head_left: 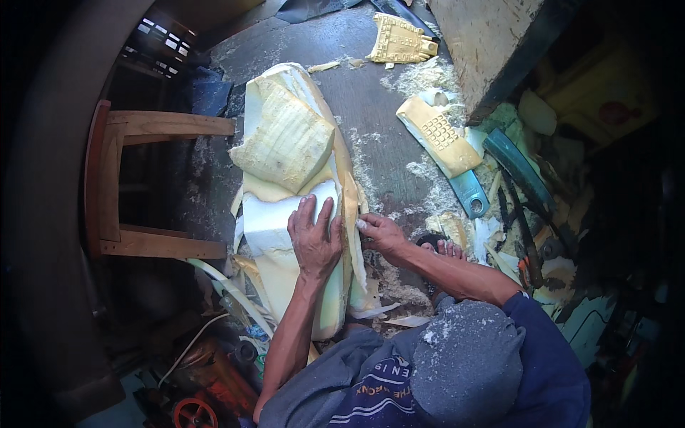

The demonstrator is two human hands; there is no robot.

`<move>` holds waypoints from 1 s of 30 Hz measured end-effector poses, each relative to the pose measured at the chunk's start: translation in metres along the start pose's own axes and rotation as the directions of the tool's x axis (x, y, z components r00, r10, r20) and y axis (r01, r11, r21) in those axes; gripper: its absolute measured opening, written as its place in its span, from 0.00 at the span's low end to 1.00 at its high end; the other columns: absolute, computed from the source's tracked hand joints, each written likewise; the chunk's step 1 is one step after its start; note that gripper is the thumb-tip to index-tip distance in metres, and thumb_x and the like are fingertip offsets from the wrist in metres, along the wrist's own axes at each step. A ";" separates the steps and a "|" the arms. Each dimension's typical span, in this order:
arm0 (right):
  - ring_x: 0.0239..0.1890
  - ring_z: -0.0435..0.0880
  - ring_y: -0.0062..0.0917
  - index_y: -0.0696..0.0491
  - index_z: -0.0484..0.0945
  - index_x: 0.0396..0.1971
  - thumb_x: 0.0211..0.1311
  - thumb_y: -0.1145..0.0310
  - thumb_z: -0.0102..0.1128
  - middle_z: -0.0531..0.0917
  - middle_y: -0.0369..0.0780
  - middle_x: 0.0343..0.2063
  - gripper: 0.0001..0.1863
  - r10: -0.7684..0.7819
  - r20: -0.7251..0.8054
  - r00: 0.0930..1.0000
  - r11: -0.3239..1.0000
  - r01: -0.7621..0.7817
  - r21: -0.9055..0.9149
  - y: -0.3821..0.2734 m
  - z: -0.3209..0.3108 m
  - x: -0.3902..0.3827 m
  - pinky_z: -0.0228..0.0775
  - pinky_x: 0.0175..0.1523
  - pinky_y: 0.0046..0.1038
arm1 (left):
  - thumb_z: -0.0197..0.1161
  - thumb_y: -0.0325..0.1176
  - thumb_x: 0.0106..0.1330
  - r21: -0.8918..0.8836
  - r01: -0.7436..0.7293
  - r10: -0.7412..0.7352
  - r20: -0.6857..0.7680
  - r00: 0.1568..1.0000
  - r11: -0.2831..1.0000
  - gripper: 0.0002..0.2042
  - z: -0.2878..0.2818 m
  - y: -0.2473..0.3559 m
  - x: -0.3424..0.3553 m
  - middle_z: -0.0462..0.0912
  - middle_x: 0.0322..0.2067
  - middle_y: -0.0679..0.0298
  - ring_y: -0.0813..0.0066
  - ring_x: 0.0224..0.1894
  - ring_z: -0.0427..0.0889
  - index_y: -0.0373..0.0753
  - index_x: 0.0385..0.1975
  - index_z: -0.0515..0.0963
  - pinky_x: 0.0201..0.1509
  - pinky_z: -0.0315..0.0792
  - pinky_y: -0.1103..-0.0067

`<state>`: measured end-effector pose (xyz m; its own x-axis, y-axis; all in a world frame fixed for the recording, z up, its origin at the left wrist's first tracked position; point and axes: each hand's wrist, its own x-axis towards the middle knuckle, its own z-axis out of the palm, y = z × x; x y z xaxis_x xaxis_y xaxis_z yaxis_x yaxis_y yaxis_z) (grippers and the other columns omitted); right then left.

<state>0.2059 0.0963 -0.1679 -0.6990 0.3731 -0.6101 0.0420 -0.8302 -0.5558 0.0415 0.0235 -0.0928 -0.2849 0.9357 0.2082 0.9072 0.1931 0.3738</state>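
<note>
A long, pale yellow foam block, shaped like a motorcycle seat, lies lengthwise in front of me. My left hand rests flat on a white foam sheet across its middle, fingers a little apart. Beyond that, a curved, rough-cut piece of yellow foam lies on top of the block. At the block's right side, my right hand has its fingers closed at the upper part of a thin foam strip that hangs along the edge. The fingertips partly cover what they grip.
On the right lie a moulded yellow foam piece, a blue-green part and a dark teal curved piece. Another moulded foam piece lies farther away. A wooden stool stands left; an orange machine sits lower left. Foam crumbs cover the floor.
</note>
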 end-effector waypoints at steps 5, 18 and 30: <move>0.50 0.81 0.20 0.52 0.77 0.61 0.76 0.60 0.59 0.83 0.33 0.50 0.20 -0.008 -0.020 1.000 1.000 0.007 -0.024 0.001 0.006 -0.006 0.79 0.52 0.31 | 0.61 0.38 0.71 0.016 -0.003 0.003 -0.006 1.000 1.000 0.19 0.005 -0.004 -0.004 0.73 0.63 0.44 0.47 0.69 0.68 0.41 0.60 0.79 0.73 0.56 0.55; 0.47 0.82 0.21 0.55 0.76 0.61 0.75 0.58 0.60 0.84 0.35 0.48 0.22 -0.039 -0.090 0.995 0.995 0.030 -0.093 -0.001 0.011 -0.008 0.80 0.49 0.29 | 0.71 0.50 0.61 0.065 0.169 -0.164 -0.074 0.984 0.983 0.21 0.004 0.016 0.034 0.74 0.41 0.55 0.55 0.47 0.73 0.36 0.39 0.77 0.54 0.62 0.59; 0.43 0.82 0.17 0.55 0.80 0.58 0.75 0.57 0.59 0.87 0.35 0.43 0.21 -0.066 -0.087 0.994 0.981 0.049 -0.186 0.006 0.006 0.002 0.76 0.47 0.25 | 0.66 0.39 0.67 -0.032 0.280 -0.280 0.003 0.960 0.959 0.12 0.017 0.006 0.045 0.74 0.40 0.56 0.54 0.49 0.72 0.36 0.37 0.77 0.54 0.64 0.58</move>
<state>0.2001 0.0891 -0.1693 -0.6354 0.4617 -0.6190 0.1396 -0.7197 -0.6801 0.0387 0.0719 -0.0963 -0.5270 0.8448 0.0926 0.7806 0.4381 0.4458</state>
